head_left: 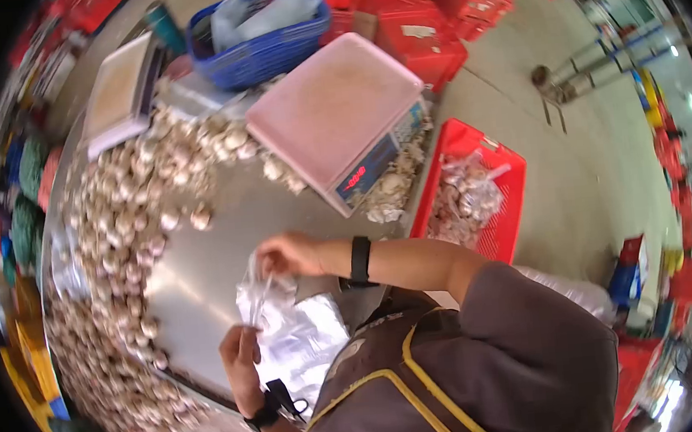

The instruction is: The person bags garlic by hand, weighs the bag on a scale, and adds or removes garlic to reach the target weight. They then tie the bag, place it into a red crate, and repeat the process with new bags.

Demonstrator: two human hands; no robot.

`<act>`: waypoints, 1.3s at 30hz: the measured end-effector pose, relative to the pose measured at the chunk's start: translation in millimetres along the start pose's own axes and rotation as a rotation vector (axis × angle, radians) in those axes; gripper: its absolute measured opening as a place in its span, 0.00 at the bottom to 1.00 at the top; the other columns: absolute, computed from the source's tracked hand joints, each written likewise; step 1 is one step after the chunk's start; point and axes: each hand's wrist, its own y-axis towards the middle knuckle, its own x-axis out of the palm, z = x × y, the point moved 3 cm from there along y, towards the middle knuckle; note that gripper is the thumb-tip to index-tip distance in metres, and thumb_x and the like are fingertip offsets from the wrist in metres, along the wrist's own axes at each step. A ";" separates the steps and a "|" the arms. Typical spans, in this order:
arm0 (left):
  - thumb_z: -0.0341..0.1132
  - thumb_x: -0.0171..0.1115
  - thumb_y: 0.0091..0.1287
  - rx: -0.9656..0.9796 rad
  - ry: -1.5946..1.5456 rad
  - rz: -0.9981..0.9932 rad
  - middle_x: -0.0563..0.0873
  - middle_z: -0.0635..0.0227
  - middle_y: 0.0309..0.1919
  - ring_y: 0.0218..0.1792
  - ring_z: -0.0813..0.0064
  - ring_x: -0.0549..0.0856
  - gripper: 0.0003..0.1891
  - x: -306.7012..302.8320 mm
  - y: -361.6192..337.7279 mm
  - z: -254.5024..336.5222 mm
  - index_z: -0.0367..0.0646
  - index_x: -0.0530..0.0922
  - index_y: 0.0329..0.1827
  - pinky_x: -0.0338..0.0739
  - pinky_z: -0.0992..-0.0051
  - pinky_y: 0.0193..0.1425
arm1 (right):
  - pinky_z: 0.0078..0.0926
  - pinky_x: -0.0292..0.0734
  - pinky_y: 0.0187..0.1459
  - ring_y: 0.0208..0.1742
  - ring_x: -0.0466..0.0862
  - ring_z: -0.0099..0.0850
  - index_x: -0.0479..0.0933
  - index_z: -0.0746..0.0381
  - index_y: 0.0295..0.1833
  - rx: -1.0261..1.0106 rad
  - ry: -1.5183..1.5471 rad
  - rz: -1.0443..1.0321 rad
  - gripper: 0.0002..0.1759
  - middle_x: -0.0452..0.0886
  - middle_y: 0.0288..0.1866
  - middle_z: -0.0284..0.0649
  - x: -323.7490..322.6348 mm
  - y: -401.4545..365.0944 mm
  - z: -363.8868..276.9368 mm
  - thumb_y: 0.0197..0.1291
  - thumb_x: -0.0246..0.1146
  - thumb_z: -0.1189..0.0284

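Observation:
My right hand (288, 255) pinches the edge of a thin clear plastic bag (256, 299). Lower down, my left hand (241, 355) has its fingers closed on another part of the same bag, which stretches between the two hands. Beneath them a stack of flat clear plastic bags (303, 339) lies on the metal table (204, 290), close against my body. Beside my left wrist is a small black looped object (299, 405), perhaps a scissors handle. Loose garlic bulbs (117, 228) are heaped along the table's left and far sides.
A pink-topped weighing scale (337, 110) with a red display stands beyond my right hand. Further back are a second scale (121, 87) and a blue basket (261, 46) holding plastic bags. At right, a red crate (509, 202) holds bagged garlic (464, 197) below the table edge.

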 end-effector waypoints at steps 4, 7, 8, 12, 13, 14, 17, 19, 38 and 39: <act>0.32 0.62 0.63 0.326 0.059 -0.095 0.65 0.75 0.16 0.20 0.83 0.64 0.19 21.7 -17.9 14.6 0.40 0.64 0.16 0.56 0.76 0.24 | 0.12 0.69 0.25 0.26 0.77 0.18 0.77 0.67 0.52 0.085 0.457 -0.041 0.14 0.80 0.30 0.36 -5.1 2.4 16.2 0.67 0.57 0.69; 0.26 0.67 0.50 0.443 0.401 -0.320 0.68 0.70 0.16 0.20 0.80 0.67 0.15 51.5 -27.5 30.6 0.37 0.66 0.19 0.57 0.75 0.25 | 0.13 0.75 0.33 0.34 0.82 0.23 0.75 0.66 0.59 -0.033 0.564 0.361 0.17 0.83 0.42 0.41 -68.3 29.6 44.2 0.69 0.57 0.70; 0.25 0.63 0.54 0.403 0.424 -0.342 0.70 0.70 0.17 0.22 0.77 0.70 0.11 61.3 -26.6 32.1 0.38 0.68 0.20 0.61 0.76 0.27 | 0.15 0.77 0.37 0.38 0.83 0.26 0.74 0.66 0.59 -0.060 0.637 0.581 0.17 0.83 0.47 0.43 -85.6 26.0 51.1 0.69 0.57 0.70; 0.32 0.55 0.67 0.386 -0.166 -0.117 0.72 0.69 0.22 0.26 0.75 0.73 0.14 49.8 -13.6 22.6 0.40 0.70 0.21 0.68 0.77 0.33 | 0.34 0.76 0.52 0.52 0.80 0.37 0.77 0.68 0.50 -0.351 -0.113 0.305 0.16 0.79 0.52 0.45 -31.3 -32.4 33.0 0.64 0.61 0.67; 0.37 0.56 0.68 0.406 -0.264 -0.111 0.73 0.69 0.24 0.29 0.77 0.73 0.16 49.0 -8.2 23.4 0.38 0.71 0.23 0.68 0.77 0.35 | 0.34 0.76 0.52 0.52 0.80 0.37 0.77 0.68 0.50 -0.355 -0.109 0.309 0.16 0.79 0.52 0.45 -26.7 -39.7 38.9 0.64 0.61 0.67; 0.39 0.57 0.67 0.439 -0.201 -0.166 0.72 0.69 0.25 0.29 0.77 0.73 0.16 60.1 -6.8 34.2 0.37 0.71 0.24 0.68 0.77 0.35 | 0.36 0.75 0.52 0.51 0.80 0.40 0.78 0.67 0.48 -0.538 -0.619 0.242 0.16 0.80 0.50 0.46 -16.5 -51.3 39.1 0.62 0.62 0.66; 0.42 0.60 0.66 0.522 -0.106 -0.299 0.74 0.67 0.29 0.31 0.77 0.74 0.17 89.4 -9.6 59.1 0.34 0.74 0.31 0.69 0.77 0.38 | 0.36 0.75 0.47 0.44 0.81 0.44 0.80 0.64 0.42 -0.622 -1.097 0.392 0.11 0.81 0.41 0.45 -7.8 -99.2 21.5 0.58 0.64 0.68; 0.44 0.61 0.65 0.562 -0.070 -0.369 0.76 0.65 0.33 0.32 0.76 0.76 0.18 104.5 -21.4 74.0 0.32 0.77 0.36 0.71 0.76 0.39 | 0.35 0.76 0.44 0.40 0.82 0.41 0.81 0.64 0.40 -0.677 -0.986 0.664 0.10 0.82 0.38 0.43 -20.7 -134.8 9.8 0.58 0.64 0.69; 0.32 0.58 0.71 0.306 -0.079 0.133 0.84 0.69 0.34 0.33 0.82 0.81 0.09 1.8 -41.3 23.0 0.35 0.81 0.43 0.74 0.81 0.41 | 0.40 0.77 0.37 0.35 0.84 0.43 0.81 0.59 0.33 -0.065 -1.479 0.433 0.23 0.83 0.31 0.44 -11.1 -70.7 79.5 0.43 0.72 0.51; 0.32 0.58 0.71 0.315 -0.096 0.154 0.84 0.69 0.34 0.33 0.82 0.80 0.09 -4.1 -45.3 20.7 0.35 0.81 0.43 0.74 0.81 0.41 | 0.40 0.77 0.37 0.35 0.84 0.43 0.81 0.59 0.33 -0.077 -1.489 0.404 0.23 0.83 0.31 0.44 -14.9 -51.7 99.9 0.43 0.72 0.51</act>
